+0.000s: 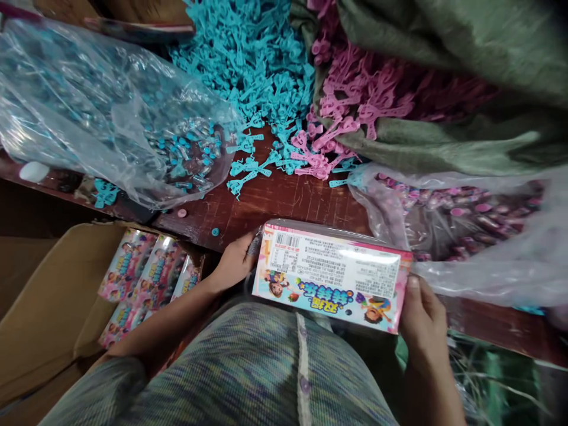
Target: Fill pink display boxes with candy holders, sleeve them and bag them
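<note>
Pink toy box [332, 275] is lying lengthwise left to right, printed face up and upside down to the wearer, over the edge of the dark wooden table [275, 201]. Left hand [235, 260] and right hand [423, 325] are gripping its two short ends, above the lap. Turquoise plastic pieces [252, 59], pink plastic pieces [355, 100] and clear bags [89, 106] are crowding the tabletop, with a cardboard carton [48, 296] standing low at left.

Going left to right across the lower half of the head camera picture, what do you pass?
Cardboard box with printed packs → left hand → pink printed carton held between both hands → right hand → clear bag of pink pieces.
</note>
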`<move>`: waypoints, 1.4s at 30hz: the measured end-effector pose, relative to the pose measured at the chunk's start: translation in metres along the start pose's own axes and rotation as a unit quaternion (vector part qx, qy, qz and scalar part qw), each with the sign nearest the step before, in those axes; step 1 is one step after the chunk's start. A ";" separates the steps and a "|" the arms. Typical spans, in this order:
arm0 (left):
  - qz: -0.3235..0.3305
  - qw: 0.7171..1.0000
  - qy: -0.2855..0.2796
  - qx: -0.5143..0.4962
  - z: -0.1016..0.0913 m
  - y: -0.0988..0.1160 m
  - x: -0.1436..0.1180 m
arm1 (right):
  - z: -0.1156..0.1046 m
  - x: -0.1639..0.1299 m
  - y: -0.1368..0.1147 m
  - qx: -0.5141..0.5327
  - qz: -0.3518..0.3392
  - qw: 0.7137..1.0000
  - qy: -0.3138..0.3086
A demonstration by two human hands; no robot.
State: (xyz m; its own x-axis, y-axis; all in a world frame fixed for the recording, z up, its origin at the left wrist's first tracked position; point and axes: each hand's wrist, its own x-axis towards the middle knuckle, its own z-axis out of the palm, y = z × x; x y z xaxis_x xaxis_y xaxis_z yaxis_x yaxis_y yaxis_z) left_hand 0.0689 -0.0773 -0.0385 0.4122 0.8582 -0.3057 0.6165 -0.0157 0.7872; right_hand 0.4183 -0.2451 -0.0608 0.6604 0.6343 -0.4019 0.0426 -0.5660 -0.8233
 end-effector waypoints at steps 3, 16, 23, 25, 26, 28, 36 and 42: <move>-0.001 1.000 0.019 0.004 -0.002 0.004 -0.002 | -0.003 0.002 0.010 0.003 -0.044 0.998 -0.037; 0.059 0.988 0.120 -0.080 -0.016 0.043 0.032 | 0.008 0.026 -0.027 0.168 -0.047 0.985 -0.014; 0.118 0.981 0.153 -0.014 -0.045 0.072 0.054 | -0.026 0.052 -0.081 0.158 -0.116 0.980 -0.038; 0.136 0.978 0.157 -0.008 -0.048 0.076 0.057 | -0.026 0.055 -0.087 0.171 -0.137 0.975 -0.031; 0.144 0.978 0.154 -0.011 -0.048 0.077 0.058 | -0.026 0.055 -0.088 0.182 -0.147 0.972 -0.027; 0.149 0.978 0.147 -0.021 -0.049 0.076 0.058 | -0.026 0.054 -0.086 0.196 -0.163 0.967 -0.024; 0.188 0.967 0.149 0.091 -0.065 0.045 -0.017 | -0.041 -0.032 -0.058 0.094 -0.233 0.967 -0.034; 0.184 0.956 0.194 0.117 -0.067 0.014 -0.039 | -0.030 -0.063 -0.046 0.060 -0.251 0.965 0.044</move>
State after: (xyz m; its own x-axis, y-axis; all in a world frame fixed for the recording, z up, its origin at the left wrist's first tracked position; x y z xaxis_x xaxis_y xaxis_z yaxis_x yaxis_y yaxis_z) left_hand 0.0163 -0.0769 0.0209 0.3780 0.8976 0.2267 0.6298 -0.4287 0.6477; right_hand 0.3976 -0.2749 0.0143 0.6403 0.7627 0.0909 0.2900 -0.1304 -0.9481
